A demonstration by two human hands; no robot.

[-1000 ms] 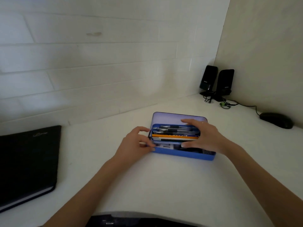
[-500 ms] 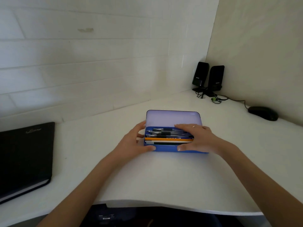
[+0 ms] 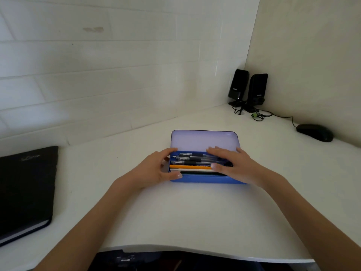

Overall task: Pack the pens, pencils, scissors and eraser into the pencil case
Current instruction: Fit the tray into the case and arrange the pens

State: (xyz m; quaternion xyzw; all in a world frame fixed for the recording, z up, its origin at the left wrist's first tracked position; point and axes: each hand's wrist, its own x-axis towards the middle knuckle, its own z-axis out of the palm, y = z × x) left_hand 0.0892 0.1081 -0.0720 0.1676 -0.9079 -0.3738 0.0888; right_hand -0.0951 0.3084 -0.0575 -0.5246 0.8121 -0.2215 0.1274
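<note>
A blue pencil case (image 3: pixel 203 179) stands open in the middle of the white desk, its pale lid (image 3: pixel 204 140) tilted back. Inside lie several clear pens with black grips (image 3: pixel 192 159), an orange pencil (image 3: pixel 190 167) and a white pencil (image 3: pixel 192 170). My left hand (image 3: pixel 156 170) grips the case's left end, thumb on the front wall, fingers at the back corner. My right hand (image 3: pixel 231 165) lies flat over the right half of the contents, fingers pressing on the pens. Scissors and eraser are not visible; my right hand hides that part of the case.
A black notebook (image 3: pixel 25 190) lies at the desk's left edge. Two black speakers (image 3: pixel 248 89) with cables stand in the back right corner, and a black mouse (image 3: pixel 314 132) sits to their right. The desk's curved front edge (image 3: pixel 195 249) is near me.
The case and my hands hold about the same pose. My right hand has settled flatter onto the pens. The view has shifted slightly.
</note>
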